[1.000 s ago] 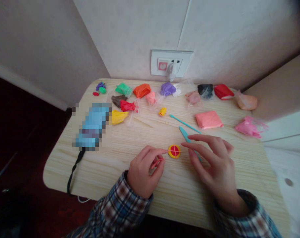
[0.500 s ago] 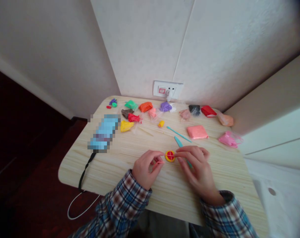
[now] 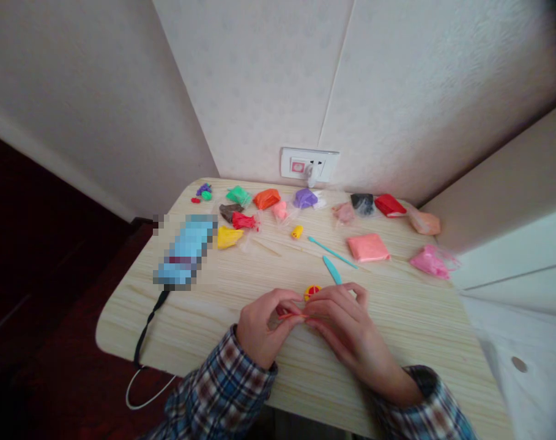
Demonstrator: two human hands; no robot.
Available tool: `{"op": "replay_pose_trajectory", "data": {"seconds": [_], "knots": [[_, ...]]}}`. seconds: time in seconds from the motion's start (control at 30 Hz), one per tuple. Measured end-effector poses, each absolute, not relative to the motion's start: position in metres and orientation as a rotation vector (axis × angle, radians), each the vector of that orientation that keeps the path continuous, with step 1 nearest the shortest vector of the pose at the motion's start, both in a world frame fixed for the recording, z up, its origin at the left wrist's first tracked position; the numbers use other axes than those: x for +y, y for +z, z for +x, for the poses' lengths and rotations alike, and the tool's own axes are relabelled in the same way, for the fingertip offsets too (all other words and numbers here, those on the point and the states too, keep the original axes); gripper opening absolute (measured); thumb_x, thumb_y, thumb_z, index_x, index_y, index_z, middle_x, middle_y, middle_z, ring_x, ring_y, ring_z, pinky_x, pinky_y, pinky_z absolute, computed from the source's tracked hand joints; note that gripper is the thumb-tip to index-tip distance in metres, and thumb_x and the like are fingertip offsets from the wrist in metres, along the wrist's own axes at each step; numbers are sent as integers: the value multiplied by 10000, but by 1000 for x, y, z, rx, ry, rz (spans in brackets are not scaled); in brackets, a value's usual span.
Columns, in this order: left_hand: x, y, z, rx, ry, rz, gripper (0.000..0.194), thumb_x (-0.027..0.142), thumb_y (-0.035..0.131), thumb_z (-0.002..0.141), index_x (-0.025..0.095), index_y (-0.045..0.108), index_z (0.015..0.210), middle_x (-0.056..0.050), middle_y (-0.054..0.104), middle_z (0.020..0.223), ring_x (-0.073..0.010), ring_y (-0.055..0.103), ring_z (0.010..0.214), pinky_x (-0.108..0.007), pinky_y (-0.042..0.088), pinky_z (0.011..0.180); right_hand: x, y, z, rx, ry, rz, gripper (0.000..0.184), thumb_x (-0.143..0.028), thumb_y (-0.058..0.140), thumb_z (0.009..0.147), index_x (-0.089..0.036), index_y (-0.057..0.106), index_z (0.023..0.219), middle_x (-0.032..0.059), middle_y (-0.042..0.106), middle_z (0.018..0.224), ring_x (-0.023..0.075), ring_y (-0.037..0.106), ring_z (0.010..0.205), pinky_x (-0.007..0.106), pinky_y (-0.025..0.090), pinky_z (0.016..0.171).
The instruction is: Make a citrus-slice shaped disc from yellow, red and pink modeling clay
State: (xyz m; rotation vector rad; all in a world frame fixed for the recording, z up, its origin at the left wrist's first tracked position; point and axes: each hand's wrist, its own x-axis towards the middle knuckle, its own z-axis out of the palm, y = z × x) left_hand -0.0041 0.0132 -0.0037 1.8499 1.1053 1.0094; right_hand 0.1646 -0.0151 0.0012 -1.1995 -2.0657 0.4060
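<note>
- Since half a second ago in the head view, right hand (image 3: 351, 333) has shifted left and nearer the wearer, from the disc's right edge to the left hand (image 3: 263, 324); its fingers now cover part of the disc.
- Left hand: thumb and forefinger narrow, pinching a thin salmon-pink strip (image 3: 287, 316).
- Right hand: fingertips close together, meeting the left fingertips at the strip's end; can't tell if they grip it.
- Yellow-rimmed red disc (image 3: 311, 291) lies flat on the wooden table (image 3: 204, 324), just beyond the fingertips, pale pink strip on its face, lower right hidden by right fingers.
- Teal modelling knife (image 3: 332, 269) on table beyond right hand, near end hidden behind it.
- Teal rod tool (image 3: 333, 252) lies slanted behind the knife.
- Salmon clay pack (image 3: 368, 247) right of the rod, apart from it; small yellow piece (image 3: 296, 232) left of rod's far end.
- Back of table: green clay bag (image 3: 238, 195), orange clay pack (image 3: 266, 198), purple clay bag (image 3: 305, 198), black clay bag (image 3: 363, 203), red clay pack (image 3: 390, 205).
- Left side: pixelated blue device (image 3: 188, 250), yellow clay bag (image 3: 229, 237) just beside.
- Wall socket (image 3: 309, 165) above table's back edge, white plug inserted.
</note>
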Motion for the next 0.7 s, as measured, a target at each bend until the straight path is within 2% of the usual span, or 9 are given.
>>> {"op": "replay_pose_trajectory", "data": {"seconds": [0.27, 0.47, 0.7], "knots": [[14, -3, -6, 1044, 988, 1706, 145, 137, 710, 716, 155, 655, 849, 15, 715, 713, -89, 669, 646, -129, 519, 632, -14, 0, 167, -2074, 374, -1123, 98, -120, 518, 864, -197, 561, 906, -13, 644, 831, 132, 548, 837, 325, 284, 842], [15, -4, -6, 1000, 993, 1641, 138, 142, 707, 716, 128, 657, 843, -7, 716, 690, -105, 672, 632, -146, 527, 630, -14, 0, 168, -2094, 350, -1117, 123, -154, 557, 848, -196, 544, 962, -2, 645, 844, 142, 550, 844, 332, 299, 853], [16, -5, -6, 948, 940, 1601, 128, 167, 678, 743, 119, 658, 860, -37, 720, 752, -122, 677, 679, -175, 536, 651, -14, 1, 167, -2077, 354, -1084, 76, -131, 548, 848, -189, 562, 895, -5, 636, 802, 136, 540, 809, 327, 322, 813]]}}
